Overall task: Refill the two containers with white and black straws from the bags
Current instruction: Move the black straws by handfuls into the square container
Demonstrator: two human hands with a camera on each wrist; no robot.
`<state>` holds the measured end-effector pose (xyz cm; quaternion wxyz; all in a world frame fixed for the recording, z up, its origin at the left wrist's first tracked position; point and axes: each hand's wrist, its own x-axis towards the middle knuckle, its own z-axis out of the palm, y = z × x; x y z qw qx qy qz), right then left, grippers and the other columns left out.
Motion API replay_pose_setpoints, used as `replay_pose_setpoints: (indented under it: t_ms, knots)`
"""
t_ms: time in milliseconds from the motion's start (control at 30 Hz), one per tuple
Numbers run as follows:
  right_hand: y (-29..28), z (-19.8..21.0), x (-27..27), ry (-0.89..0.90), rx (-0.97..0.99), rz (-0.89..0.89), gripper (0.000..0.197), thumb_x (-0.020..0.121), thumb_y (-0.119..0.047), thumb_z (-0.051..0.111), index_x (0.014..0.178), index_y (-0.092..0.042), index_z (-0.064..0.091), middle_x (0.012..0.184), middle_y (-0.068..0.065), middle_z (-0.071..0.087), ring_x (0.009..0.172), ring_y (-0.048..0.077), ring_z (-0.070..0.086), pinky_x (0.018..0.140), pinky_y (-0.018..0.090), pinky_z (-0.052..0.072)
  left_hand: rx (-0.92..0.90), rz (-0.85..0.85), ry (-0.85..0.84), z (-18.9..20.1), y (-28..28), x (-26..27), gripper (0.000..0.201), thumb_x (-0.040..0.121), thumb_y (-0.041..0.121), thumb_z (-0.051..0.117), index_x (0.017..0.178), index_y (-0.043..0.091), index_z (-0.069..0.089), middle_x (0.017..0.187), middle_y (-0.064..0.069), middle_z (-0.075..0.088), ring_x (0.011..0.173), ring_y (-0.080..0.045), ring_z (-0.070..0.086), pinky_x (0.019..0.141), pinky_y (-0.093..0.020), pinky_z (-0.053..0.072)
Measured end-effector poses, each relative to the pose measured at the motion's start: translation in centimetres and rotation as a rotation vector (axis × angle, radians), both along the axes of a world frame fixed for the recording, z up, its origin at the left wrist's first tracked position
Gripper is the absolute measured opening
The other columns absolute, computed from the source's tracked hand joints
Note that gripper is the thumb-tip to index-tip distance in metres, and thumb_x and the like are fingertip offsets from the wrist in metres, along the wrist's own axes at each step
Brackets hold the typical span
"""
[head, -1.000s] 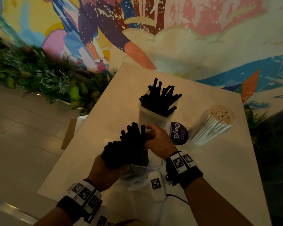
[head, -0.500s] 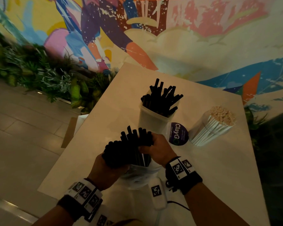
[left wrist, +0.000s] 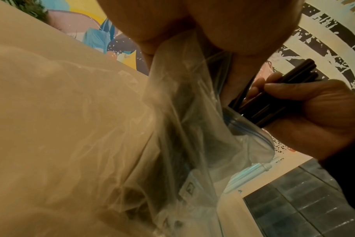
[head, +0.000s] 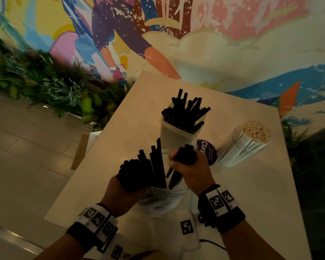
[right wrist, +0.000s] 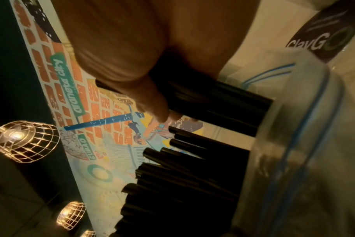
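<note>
Gripped by right hand (head: 190, 170) — black straws (head: 185, 154) above bag (head: 163, 200).

— Where does your head camera look from?
— From above, facing forward and down at the table (head: 251, 194), both your hands and the wall beyond.
— And your left wrist view?
— Low beside the table, very near, looking up through the clear bag (left wrist: 182, 112) at your right hand (left wrist: 314, 109).
— Your right wrist?
— Turned sideways, pressed close to the black straws (right wrist: 203, 168). All three views share bag and straws.
</note>
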<state>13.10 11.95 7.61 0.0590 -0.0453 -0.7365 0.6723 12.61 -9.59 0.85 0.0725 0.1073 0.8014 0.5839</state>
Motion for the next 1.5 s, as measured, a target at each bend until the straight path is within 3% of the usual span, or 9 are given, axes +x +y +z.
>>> replay_pose_setpoints:
  t_ms: [200,300,433,567,700,1000,1200,1367,1500]
  knots:
    - [-0.6,-2.6,1.2,-0.162,-0.031,-0.04,0.041,0.074,0.009,0.07,0.065,-0.031,0.068,0.077,0.015,0.067,0.079,0.049,0.061,0.075,0.058,0.055,-0.006,-0.007,0.049,-0.2,0.1,-0.2,0.072,0.064,0.005,0.083,0.088,0.067,0.057,0.092,0.041,0.06,0.089,0.014,0.058,0.072,-0.004,0.046]
    - [-0.7,-2.0,1.5,-0.129,-0.031,-0.041,0.044,0.072,0.011,0.07,0.065,-0.032,0.067,0.08,0.006,0.07,0.081,0.037,0.065,0.08,0.05,0.056,0.005,-0.016,0.018,-0.3,0.1,-0.2,0.057,0.064,0.007,0.084,0.083,0.057,0.065,0.087,0.028,0.066,0.087,0.012,0.059,0.073,-0.011,0.05]
    - [-0.5,-1.4,1.6,-0.117,-0.016,-0.043,0.049,0.075,0.014,0.067,0.066,-0.034,0.066,0.08,0.003,0.07,0.087,0.026,0.067,0.088,0.045,0.054,0.046,0.02,-0.041,-0.3,0.1,-0.2,0.037,0.05,0.049,0.074,0.083,0.059,0.062,0.088,0.031,0.065,0.086,0.006,0.062,0.072,-0.017,0.05]
    - [-0.8,-2.4,1.7,-0.188,0.04,-0.07,0.035,0.073,-0.001,0.07,0.064,-0.034,0.066,0.081,0.009,0.07,0.09,0.029,0.068,0.09,0.053,0.051,0.059,0.002,-0.037,0.1,0.4,-0.3,0.043,0.054,0.035,0.083,0.086,0.057,0.065,0.092,0.028,0.067,0.089,0.004,0.063,0.076,-0.022,0.052]
    - [-0.6,-1.0,1.9,-0.157,-0.061,-0.023,0.036,0.075,0.022,0.062,0.069,-0.013,0.062,0.083,0.011,0.07,0.09,0.018,0.07,0.091,0.05,0.053,0.077,0.023,-0.076,-0.6,0.0,-0.2,0.038,0.052,0.048,0.074,0.089,0.041,0.07,0.094,0.009,0.071,0.092,-0.012,0.066,0.081,-0.04,0.055]
    - [0.6,6.2,1.3,0.068,-0.145,0.129,0.035,0.062,0.007,0.06,0.061,-0.028,0.064,0.073,0.004,0.069,0.081,0.022,0.067,0.079,0.035,0.053,0.065,0.021,-0.061,-0.5,0.0,-0.4,0.042,0.052,0.045,0.077,0.089,0.029,0.065,0.088,0.014,0.069,0.089,0.001,0.063,0.072,-0.016,0.052]
    - [3.0,13.2,-0.9,0.41,-0.222,0.121,0.03,0.064,0.018,0.061,0.073,-0.011,0.06,0.076,0.014,0.066,0.079,0.031,0.064,0.079,0.039,0.052,0.037,0.028,-0.046,-0.8,-0.3,-0.4,0.041,0.054,0.048,0.073,0.088,0.026,0.067,0.09,0.005,0.068,0.086,-0.009,0.065,0.073,-0.029,0.054]
    - [4.0,16.4,-4.4,0.793,-0.145,-0.071,0.038,0.072,0.021,0.058,0.079,-0.016,0.057,0.079,0.001,0.068,0.083,0.034,0.062,0.083,0.043,0.051,0.015,0.044,-0.076,-0.7,-0.2,-0.4,0.041,0.052,0.042,0.079,0.088,0.031,0.065,0.091,0.006,0.067,0.087,-0.011,0.064,0.077,-0.036,0.055]
    - [3.8,15.2,-7.3,0.729,-0.181,-0.104,0.034,0.072,0.02,0.06,0.077,-0.014,0.058,0.079,0.006,0.068,0.083,0.031,0.063,0.084,0.042,0.051,0.035,0.049,-0.098,-0.9,-0.1,-0.4,0.051,0.048,0.052,0.072,0.092,0.028,0.066,0.094,0.004,0.067,0.091,-0.013,0.064,0.078,-0.033,0.054]
